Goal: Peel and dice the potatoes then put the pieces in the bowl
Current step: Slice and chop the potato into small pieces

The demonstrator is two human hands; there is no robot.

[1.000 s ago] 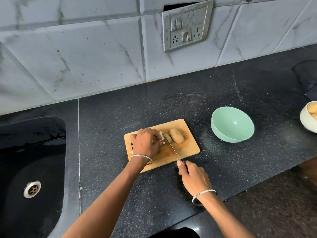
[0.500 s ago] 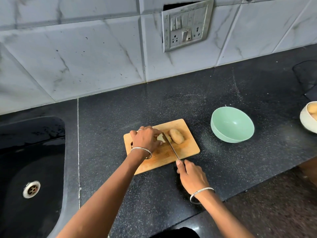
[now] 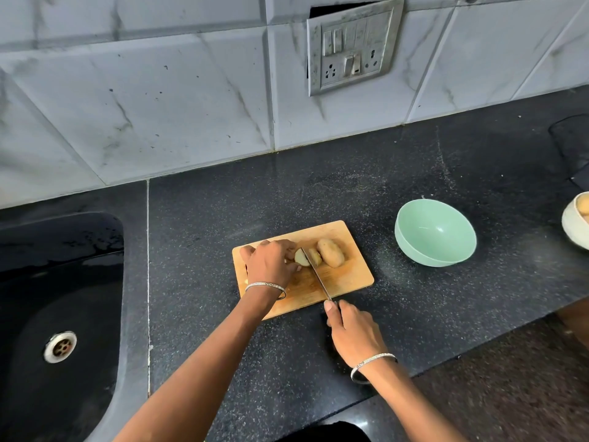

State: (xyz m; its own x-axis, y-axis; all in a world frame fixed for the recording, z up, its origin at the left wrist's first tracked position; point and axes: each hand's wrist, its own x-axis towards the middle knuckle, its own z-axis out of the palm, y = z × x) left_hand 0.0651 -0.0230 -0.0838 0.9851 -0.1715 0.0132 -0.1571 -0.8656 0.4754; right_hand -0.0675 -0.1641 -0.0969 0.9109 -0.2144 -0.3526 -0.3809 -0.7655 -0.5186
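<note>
On the dark counter lies a wooden cutting board. My left hand presses a cut potato piece down on it, and most of that piece is hidden under my fingers. My right hand grips the handle of a knife, whose blade runs across the board and sits in the potato right beside my left fingertips. A small slice lies just right of the blade. Next to it rests a whole unpeeled potato. An empty mint-green bowl stands to the right of the board.
A black sink with a metal drain fills the left side. A white bowl holding potatoes stands at the right edge. A switch and socket plate sits on the tiled wall. The counter's front edge runs below my right wrist.
My left hand has slid a little left along the potato, uncovering its pale cut face. The knife blade has moved left with it and now sits in the potato.
</note>
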